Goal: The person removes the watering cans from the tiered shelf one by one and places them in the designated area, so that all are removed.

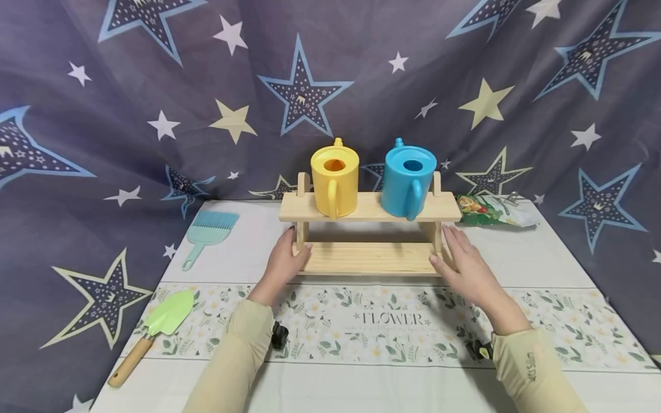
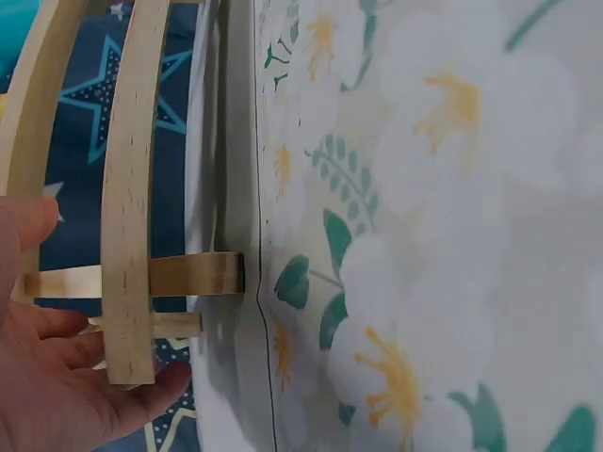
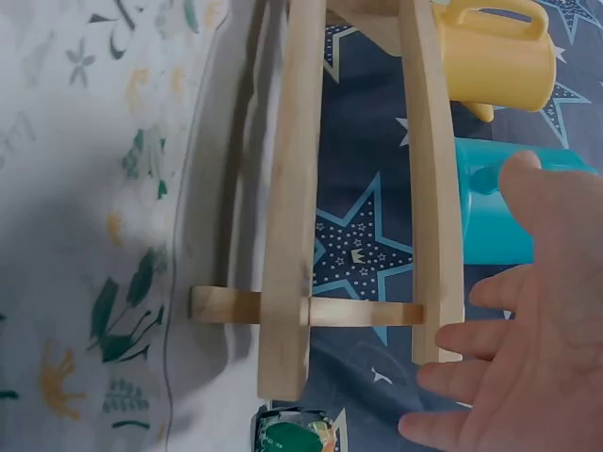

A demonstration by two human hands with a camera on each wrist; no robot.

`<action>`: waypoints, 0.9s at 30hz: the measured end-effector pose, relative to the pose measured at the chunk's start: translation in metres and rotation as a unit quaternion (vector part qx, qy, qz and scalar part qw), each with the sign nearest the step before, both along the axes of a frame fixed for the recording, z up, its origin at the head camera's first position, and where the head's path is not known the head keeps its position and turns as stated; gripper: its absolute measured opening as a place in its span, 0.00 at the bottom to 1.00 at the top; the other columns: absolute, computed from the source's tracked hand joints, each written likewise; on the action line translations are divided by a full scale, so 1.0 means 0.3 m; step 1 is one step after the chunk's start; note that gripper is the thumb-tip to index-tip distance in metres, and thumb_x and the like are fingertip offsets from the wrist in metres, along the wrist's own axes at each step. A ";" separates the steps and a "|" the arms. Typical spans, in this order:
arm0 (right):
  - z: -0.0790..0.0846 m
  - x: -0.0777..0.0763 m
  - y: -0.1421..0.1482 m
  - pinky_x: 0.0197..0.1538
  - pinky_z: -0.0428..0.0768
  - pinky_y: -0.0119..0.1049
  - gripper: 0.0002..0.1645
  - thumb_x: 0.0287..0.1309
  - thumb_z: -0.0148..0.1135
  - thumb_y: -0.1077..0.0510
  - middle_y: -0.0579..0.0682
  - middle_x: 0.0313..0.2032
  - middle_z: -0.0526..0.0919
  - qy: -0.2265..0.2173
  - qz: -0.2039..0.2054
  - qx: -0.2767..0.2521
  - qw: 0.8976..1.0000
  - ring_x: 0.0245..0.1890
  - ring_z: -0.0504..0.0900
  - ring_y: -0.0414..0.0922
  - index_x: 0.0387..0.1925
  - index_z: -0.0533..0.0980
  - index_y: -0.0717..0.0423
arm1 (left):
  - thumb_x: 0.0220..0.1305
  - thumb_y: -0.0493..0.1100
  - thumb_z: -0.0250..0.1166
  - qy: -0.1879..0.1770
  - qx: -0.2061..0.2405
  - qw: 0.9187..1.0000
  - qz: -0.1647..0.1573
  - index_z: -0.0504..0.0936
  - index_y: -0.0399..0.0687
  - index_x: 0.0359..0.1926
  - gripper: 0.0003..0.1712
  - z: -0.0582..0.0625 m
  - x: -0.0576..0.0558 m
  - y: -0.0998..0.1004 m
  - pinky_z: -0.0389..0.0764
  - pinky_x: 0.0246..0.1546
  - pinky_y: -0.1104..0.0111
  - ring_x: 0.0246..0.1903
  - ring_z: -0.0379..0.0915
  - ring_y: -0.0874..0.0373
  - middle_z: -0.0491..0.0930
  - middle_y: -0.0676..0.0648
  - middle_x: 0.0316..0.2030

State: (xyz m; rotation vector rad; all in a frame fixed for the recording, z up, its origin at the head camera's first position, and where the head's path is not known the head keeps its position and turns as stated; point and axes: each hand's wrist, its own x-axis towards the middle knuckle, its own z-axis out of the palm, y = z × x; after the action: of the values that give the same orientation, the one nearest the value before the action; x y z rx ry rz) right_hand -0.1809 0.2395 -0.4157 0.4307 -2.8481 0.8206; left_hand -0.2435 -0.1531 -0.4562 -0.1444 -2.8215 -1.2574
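Note:
A two-tier wooden shelf [image 1: 364, 258] stands on the covered table. On its upper board sit a yellow watering can [image 1: 343, 186] and a blue watering can [image 1: 400, 189], both with handles toward me. My left hand [image 1: 283, 258] is at the shelf's left end, thumb in front of the upright and fingers along its outer side. In the left wrist view its fingers [image 2: 141, 405] reach beside the boards. My right hand [image 1: 470, 267] lies by the right end, fingers extended; the right wrist view shows straight, spread fingers [image 3: 462, 381]. Exact contact is unclear.
A pale blue brush [image 1: 212, 229] lies at the back left. In front of it is a green trowel [image 1: 170, 312] with a wooden handle. At the back right, behind the shelf, lies a printed packet [image 1: 490, 211]. A star-patterned curtain [image 1: 361, 109] hangs behind.

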 end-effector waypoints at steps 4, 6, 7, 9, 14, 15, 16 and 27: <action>0.022 -0.006 -0.008 0.66 0.55 0.65 0.43 0.71 0.53 0.47 0.70 0.71 0.54 0.013 0.000 -0.032 0.999 0.69 0.54 0.68 0.75 0.49 0.63 | 0.72 0.50 0.57 -0.030 0.016 0.999 0.007 0.53 0.37 0.74 0.39 0.003 -0.016 -0.002 0.60 0.66 0.49 0.67 0.59 0.40 0.62 0.34 0.67; 0.035 -0.007 -0.015 0.65 0.58 0.64 0.41 0.72 0.52 0.47 0.69 0.70 0.57 0.020 -0.006 -0.051 0.998 0.68 0.58 0.67 0.74 0.51 0.63 | 0.72 0.50 0.57 -0.032 0.018 0.999 0.009 0.55 0.38 0.73 0.37 0.003 -0.021 -0.003 0.63 0.65 0.50 0.64 0.63 0.41 0.65 0.34 0.65; 0.041 -0.008 -0.019 0.64 0.60 0.64 0.40 0.72 0.51 0.47 0.69 0.69 0.60 0.026 -0.010 -0.062 0.998 0.67 0.60 0.67 0.74 0.52 0.64 | 0.72 0.50 0.57 -0.030 0.019 0.999 0.009 0.56 0.38 0.73 0.36 0.003 -0.023 -0.003 0.64 0.64 0.50 0.63 0.65 0.41 0.67 0.34 0.64; 0.054 -0.011 -0.027 0.62 0.64 0.62 0.38 0.73 0.50 0.47 0.69 0.66 0.64 0.039 -0.013 -0.094 0.995 0.64 0.64 0.67 0.73 0.55 0.65 | 0.72 0.50 0.57 -0.028 0.019 0.999 0.008 0.59 0.39 0.72 0.35 0.000 -0.029 -0.003 0.66 0.62 0.51 0.62 0.66 0.41 0.69 0.35 0.63; 0.078 -0.026 -0.046 0.61 0.69 0.57 0.36 0.73 0.50 0.47 0.67 0.62 0.71 0.049 -0.020 -0.183 0.982 0.61 0.71 0.64 0.71 0.58 0.65 | 0.72 0.50 0.57 -0.017 0.012 1.000 0.005 0.62 0.39 0.70 0.32 -0.022 -0.045 -0.006 0.68 0.61 0.50 0.60 0.68 0.41 0.71 0.35 0.61; 0.082 -0.031 -0.048 0.61 0.69 0.57 0.36 0.73 0.51 0.47 0.67 0.61 0.72 0.048 -0.022 -0.195 0.979 0.61 0.71 0.63 0.71 0.59 0.65 | 0.72 0.50 0.57 -0.017 0.010 1.000 0.006 0.63 0.39 0.70 0.32 -0.026 -0.047 -0.006 0.68 0.61 0.50 0.60 0.68 0.41 0.71 0.35 0.61; 0.084 -0.037 -0.049 0.61 0.70 0.57 0.36 0.73 0.51 0.47 0.66 0.61 0.72 0.047 -0.026 -0.204 0.977 0.60 0.72 0.62 0.71 0.59 0.64 | 0.72 0.50 0.57 -0.016 0.006 1.000 0.005 0.64 0.39 0.70 0.32 -0.029 -0.048 -0.006 0.68 0.60 0.50 0.60 0.68 0.41 0.72 0.35 0.60; 0.117 -0.072 -0.072 0.60 0.71 0.52 0.32 0.73 0.50 0.47 0.59 0.61 0.75 0.033 -0.028 -0.253 0.967 0.60 0.74 0.55 0.70 0.62 0.61 | 0.74 0.50 0.54 -0.024 -0.047 0.999 0.009 0.64 0.40 0.69 0.29 -0.062 -0.056 0.007 0.69 0.59 0.49 0.58 0.70 0.41 0.72 0.35 0.58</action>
State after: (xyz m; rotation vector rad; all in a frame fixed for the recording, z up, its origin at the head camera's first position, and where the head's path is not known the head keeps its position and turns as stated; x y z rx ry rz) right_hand -0.2024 0.2179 -0.3807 0.2966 -2.4448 1.4309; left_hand -0.2602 -0.1509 -0.4749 -0.0928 -2.9167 -1.1393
